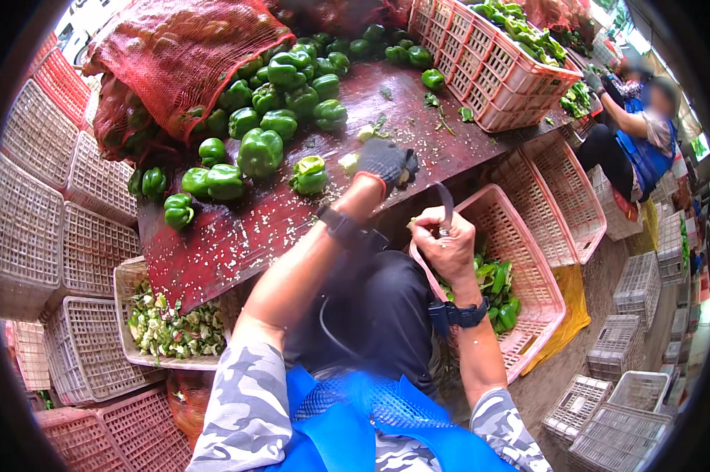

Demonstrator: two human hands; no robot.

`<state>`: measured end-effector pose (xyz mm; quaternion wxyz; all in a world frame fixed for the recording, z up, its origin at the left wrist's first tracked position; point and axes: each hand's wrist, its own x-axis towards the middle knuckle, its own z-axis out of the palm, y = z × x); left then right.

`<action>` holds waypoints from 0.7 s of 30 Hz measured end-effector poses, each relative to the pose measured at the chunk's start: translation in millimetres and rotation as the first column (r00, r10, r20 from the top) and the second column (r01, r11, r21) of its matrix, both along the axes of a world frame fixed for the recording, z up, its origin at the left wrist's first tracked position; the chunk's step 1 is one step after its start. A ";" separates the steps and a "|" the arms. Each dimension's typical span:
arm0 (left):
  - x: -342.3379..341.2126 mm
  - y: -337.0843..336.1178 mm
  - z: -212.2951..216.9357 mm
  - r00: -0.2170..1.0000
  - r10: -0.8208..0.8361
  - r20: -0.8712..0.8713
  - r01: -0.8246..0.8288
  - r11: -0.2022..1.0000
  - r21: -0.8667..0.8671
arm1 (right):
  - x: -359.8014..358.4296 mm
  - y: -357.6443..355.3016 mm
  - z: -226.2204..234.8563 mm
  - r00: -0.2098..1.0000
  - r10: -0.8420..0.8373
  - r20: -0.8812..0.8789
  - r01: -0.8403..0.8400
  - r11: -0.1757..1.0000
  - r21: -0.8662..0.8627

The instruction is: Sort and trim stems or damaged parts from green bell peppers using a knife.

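My left hand (386, 164), in a dark glove with a red cuff, rests on the dark red table (237, 236) with its fingers closed around something pale that I cannot make out. A cut green pepper (309, 175) lies just left of it. My bare right hand (448, 250) grips a small knife (444, 206), blade pointing up, over the rim of a pink crate (528, 252) that holds cut pepper pieces (496, 287). Whole green peppers (280, 98) are heaped at the back of the table, spilling from a red mesh sack (174, 55).
A white crate of pepper cores and scraps (170, 326) sits below the table on the left. Stacked empty crates (32, 212) line the left side and lower right (614, 409). Another pink crate of peppers (496, 63) stands on the table's far right. A person in blue (638, 141) sits beyond it.
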<state>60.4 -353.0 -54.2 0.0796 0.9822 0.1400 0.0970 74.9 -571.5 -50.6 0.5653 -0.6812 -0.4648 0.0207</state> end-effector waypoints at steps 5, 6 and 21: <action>6.3 44.0 -5.4 0.873 0.407 0.267 -0.285 0.872 -0.399 | 11.7 -6.4 -12.5 0.989 0.021 -0.145 -0.038 0.993 -0.112; 0.8 52.4 -6.2 0.894 0.359 0.267 -0.291 0.921 -0.260 | 13.4 -8.0 -14.6 0.995 0.033 -0.097 -0.043 0.993 -0.111; -121.7 73.1 -37.1 0.984 0.179 0.026 -0.179 0.984 0.013 | 71.0 86.2 -33.0 0.982 -0.077 -0.172 0.029 0.963 -0.268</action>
